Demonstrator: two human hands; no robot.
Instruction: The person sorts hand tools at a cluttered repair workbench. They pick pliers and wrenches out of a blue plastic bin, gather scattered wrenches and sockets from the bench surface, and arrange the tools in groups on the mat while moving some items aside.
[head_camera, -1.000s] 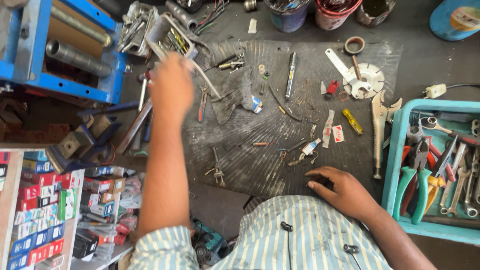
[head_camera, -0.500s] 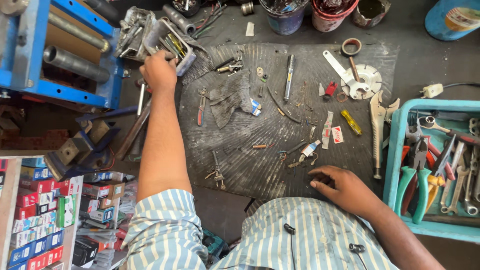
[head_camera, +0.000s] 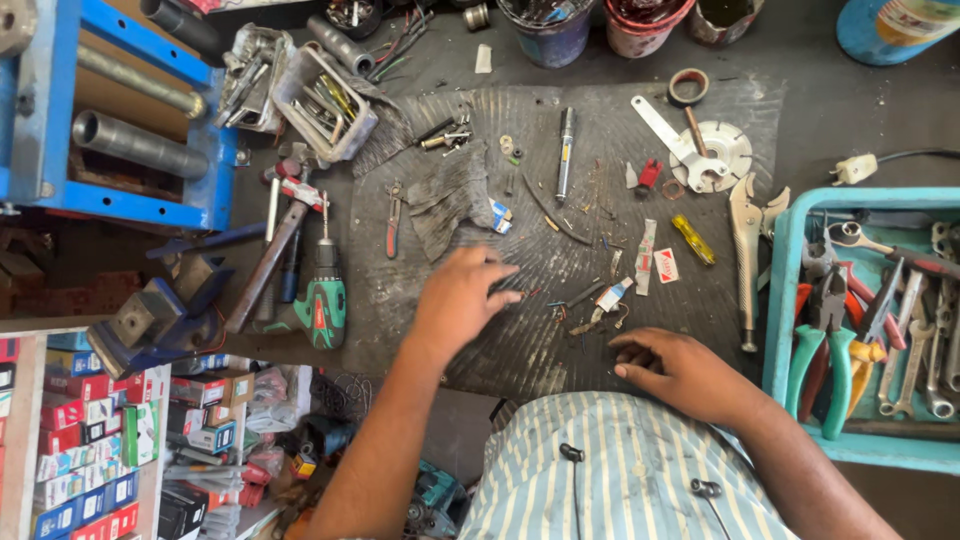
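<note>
Hands first: your left hand (head_camera: 462, 298) lies over the middle of the dark ribbed mat (head_camera: 560, 200), fingers stretched out loosely and pointing right, palm down, holding nothing. Your right hand (head_camera: 680, 368) rests near the mat's front edge, just beside your striped shirt (head_camera: 620, 470), fingers curled under a little, and it too grips nothing that shows.

Between the two hands lies a small cluster of wire scraps and bits (head_camera: 590, 310); your left fingertips come just short of it, and your right hand sits just below it. Whether either hand touches a piece is too fine to tell.

Above your left hand a crumpled grey rag (head_camera: 448, 195) lies on the mat, with red-handled pliers (head_camera: 393, 220) to its left. A silver marker pen (head_camera: 565, 150) lies upright in the view further back. To the right are a round cutting disc (head_camera: 725, 150), a yellow tool piece (head_camera: 693, 240) and long locking pliers (head_camera: 745, 250) at the mat's edge.

Off the mat to the left, a green cordless drill (head_camera: 322, 290) lies on the worktop (head_camera: 830, 110) beside a hammer (head_camera: 270, 250). At the far right a turquoise tray (head_camera: 785, 300) holds spanners and green-handled pliers (head_camera: 820, 370).
</note>
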